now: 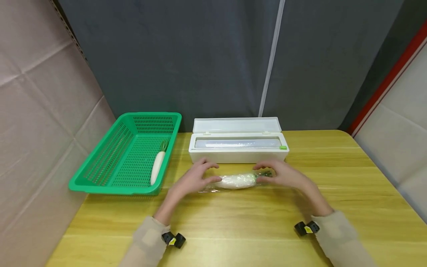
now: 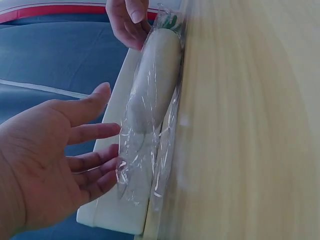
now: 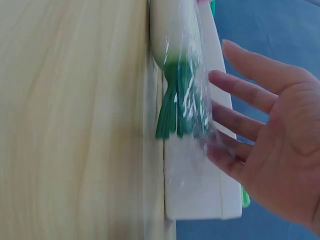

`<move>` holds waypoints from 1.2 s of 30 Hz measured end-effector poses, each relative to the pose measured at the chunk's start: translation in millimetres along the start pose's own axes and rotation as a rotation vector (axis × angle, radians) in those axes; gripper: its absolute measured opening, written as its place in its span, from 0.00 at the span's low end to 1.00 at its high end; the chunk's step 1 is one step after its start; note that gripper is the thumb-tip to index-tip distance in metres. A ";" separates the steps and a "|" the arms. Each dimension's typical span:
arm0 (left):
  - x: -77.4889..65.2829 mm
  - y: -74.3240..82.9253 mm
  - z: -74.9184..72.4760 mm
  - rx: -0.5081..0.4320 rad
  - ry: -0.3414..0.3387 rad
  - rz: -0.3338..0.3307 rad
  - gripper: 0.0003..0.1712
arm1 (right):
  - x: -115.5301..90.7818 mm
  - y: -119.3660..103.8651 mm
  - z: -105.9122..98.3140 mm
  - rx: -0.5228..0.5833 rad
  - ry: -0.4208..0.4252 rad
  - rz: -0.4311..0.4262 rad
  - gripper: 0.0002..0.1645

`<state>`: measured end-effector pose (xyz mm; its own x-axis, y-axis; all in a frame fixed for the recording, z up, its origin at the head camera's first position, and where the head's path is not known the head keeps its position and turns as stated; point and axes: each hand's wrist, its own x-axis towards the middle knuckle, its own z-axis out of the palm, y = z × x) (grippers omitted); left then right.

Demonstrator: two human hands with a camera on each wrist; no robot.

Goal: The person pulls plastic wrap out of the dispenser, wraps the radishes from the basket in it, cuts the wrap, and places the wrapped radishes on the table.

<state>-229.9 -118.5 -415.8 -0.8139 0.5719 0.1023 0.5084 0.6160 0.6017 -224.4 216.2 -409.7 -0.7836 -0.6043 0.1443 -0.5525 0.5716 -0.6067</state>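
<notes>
A white radish (image 1: pixel 238 181) with green stalks lies on the table, wrapped in clear plastic film (image 2: pixel 140 160) that extends past both its ends. My left hand (image 1: pixel 197 177) is at its blunt end, fingers spread, fingertips right at the loose film in the left wrist view. At the leafy end is my right hand (image 1: pixel 281 173), its fingers loosely extended. The right wrist view shows those fingertips at the film beside the green stalks (image 3: pixel 177 100). Neither hand grips the radish.
Behind the radish stands a white cling film box (image 1: pixel 238 156), lid raised, with a roll of film (image 1: pixel 237 143) inside and a green slider (image 1: pixel 283 147) at its right. On the left, a green basket (image 1: pixel 113 190) contains another white radish (image 1: pixel 157 167). A grey curtain (image 1: pixel 186 63) closes off the back.
</notes>
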 end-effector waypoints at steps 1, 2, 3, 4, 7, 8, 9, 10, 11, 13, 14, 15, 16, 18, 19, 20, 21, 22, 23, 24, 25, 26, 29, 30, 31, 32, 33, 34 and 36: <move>2.0 1.0 1.3 -0.004 -0.013 -0.008 0.31 | 2.1 -1.4 2.0 0.006 -0.022 0.007 0.25; 3.9 2.1 2.9 -0.005 -0.029 -0.012 0.32 | 4.2 -2.7 4.3 0.005 -0.042 0.007 0.26; 6.2 3.2 4.7 0.002 -0.046 -0.016 0.33 | 6.2 -3.7 6.7 -0.003 -0.059 0.013 0.27; 8.2 4.7 6.7 0.008 -0.063 -0.019 0.34 | 8.1 -5.3 9.0 -0.014 -0.075 0.017 0.27; 14.7 8.7 13.6 0.031 -0.107 -0.009 0.35 | 12.4 -9.6 15.0 -0.048 -0.095 0.016 0.29; 16.6 9.9 15.7 0.040 -0.118 -0.003 0.35 | 13.4 -10.5 16.6 -0.058 -0.097 0.016 0.29; 18.3 11.0 17.4 0.051 -0.125 0.002 0.34 | 14.3 -10.8 18.0 -0.066 -0.097 0.016 0.29; 19.6 11.7 18.9 0.058 -0.130 0.007 0.33 | 15.1 -11.3 18.9 -0.067 -0.095 0.011 0.29; 20.8 12.2 20.1 0.064 -0.134 0.011 0.31 | 15.7 -10.8 19.9 -0.067 -0.092 0.005 0.28; 22.6 12.1 21.5 0.074 -0.137 0.015 0.27 | 16.6 -9.5 20.8 -0.059 -0.092 0.012 0.25; 23.2 11.4 22.1 0.080 -0.137 0.018 0.25 | 16.6 -8.5 20.8 -0.053 -0.093 0.025 0.24; 23.5 10.9 22.1 0.081 -0.137 0.024 0.24 | 16.4 -7.3 20.4 -0.049 -0.094 0.037 0.23; 23.7 10.2 22.0 0.078 -0.139 0.024 0.23 | 15.8 -6.4 19.6 -0.042 -0.096 0.056 0.22; 23.6 8.4 21.3 0.064 -0.145 0.025 0.22 | 14.0 -3.9 17.5 -0.029 -0.100 0.084 0.21; 23.5 7.4 20.6 0.058 -0.149 0.026 0.22 | 13.0 -2.6 16.0 -0.024 -0.104 0.092 0.21; 23.4 6.2 19.8 0.050 -0.153 0.027 0.23 | 12.0 -1.1 14.5 -0.020 -0.109 0.098 0.22; 23.1 5.2 18.8 0.043 -0.158 0.026 0.23 | 10.9 0.4 13.0 -0.018 -0.113 0.102 0.22; 22.9 3.6 17.7 0.039 -0.162 0.022 0.24 | 10.2 1.8 11.5 -0.014 -0.119 0.104 0.23; 22.5 1.9 16.5 0.038 -0.164 0.026 0.24 | 9.4 3.2 9.9 -0.018 -0.124 0.103 0.23; 22.0 0.3 15.2 0.036 -0.165 0.024 0.24 | 8.7 4.5 8.4 -0.020 -0.131 0.109 0.23; 21.3 -1.4 14.0 0.037 -0.166 0.023 0.25 | 8.1 5.9 7.0 -0.024 -0.136 0.110 0.24; 20.5 -3.0 12.7 0.035 -0.166 0.022 0.24 | 7.4 7.2 5.7 -0.028 -0.141 0.113 0.24; 18.4 -7.4 9.4 0.030 -0.166 0.027 0.19 | 5.1 9.9 1.9 -0.047 -0.155 0.114 0.24; 17.9 -8.8 8.4 0.024 -0.169 0.024 0.17 | 4.3 10.3 0.8 -0.047 -0.161 0.119 0.24; 17.5 -10.6 7.6 0.021 -0.173 0.026 0.14 | 3.4 10.6 -0.4 -0.046 -0.166 0.121 0.24; 17.1 -11.9 6.6 0.017 -0.177 0.024 0.11 | 2.6 10.7 -1.6 -0.042 -0.173 0.128 0.25; 16.9 -13.2 5.5 0.015 -0.180 0.023 0.09 | 1.8 10.8 -2.8 -0.039 -0.179 0.134 0.25; 16.6 -14.2 4.6 0.013 -0.182 0.017 0.08 | 0.9 10.7 -3.8 -0.034 -0.185 0.151 0.26; 15.8 -16.2 2.6 0.015 -0.186 0.000 0.07 | -0.6 10.8 -6.5 -0.021 -0.196 0.175 0.27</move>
<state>-250.2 -118.0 -426.0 -0.7486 0.6614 -0.0470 0.5138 0.6234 0.5894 -231.8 226.4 -411.3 -0.7989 -0.5901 -0.1165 -0.4209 0.6869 -0.5925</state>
